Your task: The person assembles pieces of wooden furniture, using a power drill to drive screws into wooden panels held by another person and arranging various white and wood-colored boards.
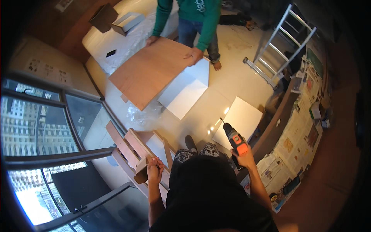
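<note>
drill (pixel 236 140) right of wooden frame (pixel 136 154), panel (pixel 151 71) beyond

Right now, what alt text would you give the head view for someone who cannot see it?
Seen from above, a person's right hand holds an orange drill while the left hand grips a small wooden block on a wooden frame. Across the floor, another person presses both hands on a large wooden panel beside white boards.

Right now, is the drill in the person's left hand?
No, the orange and black drill is gripped by the right hand, while the left hand holds a small wooden piece.
</note>
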`<action>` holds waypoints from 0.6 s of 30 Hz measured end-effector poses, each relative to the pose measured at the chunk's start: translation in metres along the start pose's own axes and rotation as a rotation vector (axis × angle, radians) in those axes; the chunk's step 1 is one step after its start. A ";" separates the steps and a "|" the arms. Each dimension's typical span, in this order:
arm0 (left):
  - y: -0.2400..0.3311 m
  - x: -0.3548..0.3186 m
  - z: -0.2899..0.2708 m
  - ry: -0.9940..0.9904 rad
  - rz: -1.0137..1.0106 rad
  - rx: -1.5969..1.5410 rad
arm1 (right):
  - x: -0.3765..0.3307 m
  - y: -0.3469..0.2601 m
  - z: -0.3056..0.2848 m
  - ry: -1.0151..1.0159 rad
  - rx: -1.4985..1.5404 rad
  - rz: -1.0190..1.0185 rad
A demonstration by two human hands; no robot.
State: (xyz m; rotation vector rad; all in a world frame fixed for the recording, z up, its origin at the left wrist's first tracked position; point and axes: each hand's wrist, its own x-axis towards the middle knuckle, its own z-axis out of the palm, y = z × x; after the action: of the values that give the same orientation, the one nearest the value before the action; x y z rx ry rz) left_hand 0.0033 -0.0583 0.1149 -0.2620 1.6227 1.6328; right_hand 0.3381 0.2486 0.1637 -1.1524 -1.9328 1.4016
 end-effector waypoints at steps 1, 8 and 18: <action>-0.004 -0.003 0.003 -0.043 0.006 0.001 | -0.003 0.007 0.001 -0.012 0.010 0.005; -0.027 -0.020 0.004 0.011 -0.118 0.044 | -0.012 0.013 0.007 -0.113 -0.065 0.225; 0.068 0.096 0.031 -0.109 0.165 0.519 | 0.005 0.005 0.047 -0.027 -0.152 0.405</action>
State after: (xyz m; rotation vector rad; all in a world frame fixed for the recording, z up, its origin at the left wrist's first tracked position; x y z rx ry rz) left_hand -0.0923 0.0165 0.1076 0.2287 1.9519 1.2554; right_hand 0.3006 0.2288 0.1415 -1.6785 -1.9228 1.4900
